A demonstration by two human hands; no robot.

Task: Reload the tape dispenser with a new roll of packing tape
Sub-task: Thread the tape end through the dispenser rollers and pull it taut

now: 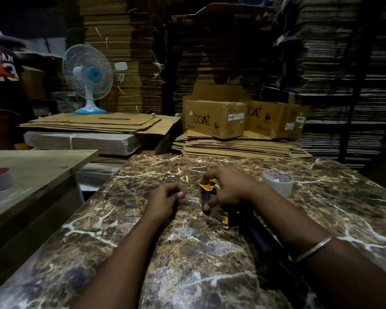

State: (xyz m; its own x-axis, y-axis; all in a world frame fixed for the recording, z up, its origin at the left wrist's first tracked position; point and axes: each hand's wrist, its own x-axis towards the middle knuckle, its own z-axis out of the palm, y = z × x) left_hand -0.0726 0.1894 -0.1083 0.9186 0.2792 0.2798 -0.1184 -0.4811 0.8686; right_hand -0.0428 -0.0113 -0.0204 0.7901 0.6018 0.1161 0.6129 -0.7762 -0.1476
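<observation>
- The tape dispenser [212, 201] lies on the marble-patterned surface [210, 253], its yellow-and-black head under the right hand [230, 188] and its dark handle running back beneath the right forearm.
- Right-hand fingers [206, 175] arch over the head of the dispenser: fingertips touch its far yellow end, the thumb presses its near end. The grip is closed on the dispenser.
- The left hand [165, 200] rests on the surface just left of the dispenser, fingers curled into a loose fist; whether it holds anything cannot be told.
- The new roll of packing tape [277, 182] lies flat on the surface, right of the right-hand fingers and apart from them.
- A metal bangle [314, 247] circles the right wrist.
- Beyond the fingers stand cardboard boxes [216, 121] on flattened cardboard.
</observation>
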